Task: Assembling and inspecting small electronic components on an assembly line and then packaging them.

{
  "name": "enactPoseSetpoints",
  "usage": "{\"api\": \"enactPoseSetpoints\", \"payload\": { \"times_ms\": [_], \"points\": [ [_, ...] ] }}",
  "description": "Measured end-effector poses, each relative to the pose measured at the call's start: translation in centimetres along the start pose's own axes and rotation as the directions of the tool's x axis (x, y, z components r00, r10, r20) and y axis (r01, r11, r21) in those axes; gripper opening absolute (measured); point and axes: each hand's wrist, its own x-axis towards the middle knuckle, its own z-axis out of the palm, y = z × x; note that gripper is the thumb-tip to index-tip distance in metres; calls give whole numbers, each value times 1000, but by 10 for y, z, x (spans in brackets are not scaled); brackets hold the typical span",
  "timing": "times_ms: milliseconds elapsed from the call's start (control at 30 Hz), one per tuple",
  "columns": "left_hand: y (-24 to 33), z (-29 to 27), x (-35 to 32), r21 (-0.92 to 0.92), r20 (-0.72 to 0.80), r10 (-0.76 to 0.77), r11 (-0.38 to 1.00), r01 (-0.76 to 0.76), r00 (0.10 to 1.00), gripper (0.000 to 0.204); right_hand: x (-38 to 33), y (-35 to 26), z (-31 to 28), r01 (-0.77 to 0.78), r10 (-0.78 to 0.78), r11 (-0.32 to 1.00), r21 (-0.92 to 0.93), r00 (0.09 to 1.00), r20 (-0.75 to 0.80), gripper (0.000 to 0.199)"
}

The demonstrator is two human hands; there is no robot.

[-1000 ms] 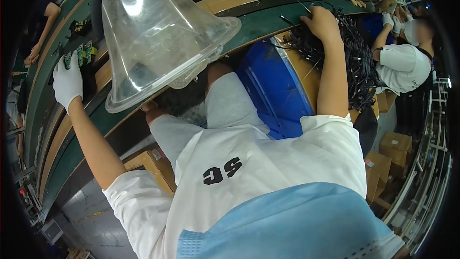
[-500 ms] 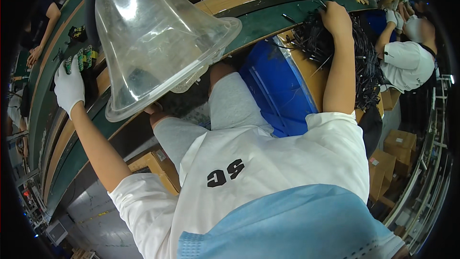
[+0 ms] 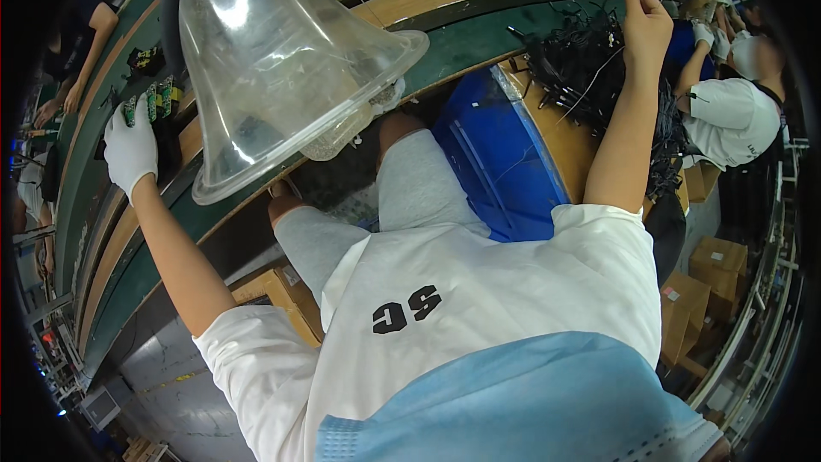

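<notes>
My left hand [image 3: 132, 150], in a white glove, reaches to the green circuit boards [image 3: 156, 101] at the left side of the bench. Its fingers are closed around the edge of these boards, and the glove partly hides them. My right hand [image 3: 647, 27] is bare and raised over the tangle of black cables [image 3: 575, 60] at the upper right. Its fingertips are pinched together, and a thin dark strand shows beside them. What they pinch is too small to make out.
A large clear plastic hood [image 3: 282, 77] hangs between my arms. Below the cables stands a blue bin [image 3: 492, 162] with cardboard [image 3: 560, 133] beside it. Cardboard boxes [image 3: 684, 312] stand at right. A co-worker in a white shirt [image 3: 735, 120] works at far right, another person at far left.
My right hand has risen from the cable pile and moved right and away, its fingers now upward in a pinch. My left hand stays at the circuit boards, with a slight shift.
</notes>
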Motion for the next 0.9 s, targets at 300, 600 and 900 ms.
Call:
{"api": "enactPoseSetpoints", "payload": {
  "times_ms": [300,600,900],
  "points": [
    [9,-6,-3,-8,30,-54,998,54,998,67,-21,-20,21,288,-184,835,-468,949,256,29],
    [4,3,1,-41,19,21,999,-20,1000,65,-47,8,57,276,63,839,-469,807,588,26],
    [-8,11,2,-105,-108,69,991,-81,992,54,-31,-58,6,-107,67,980,166,971,231,26]
  ]
}}
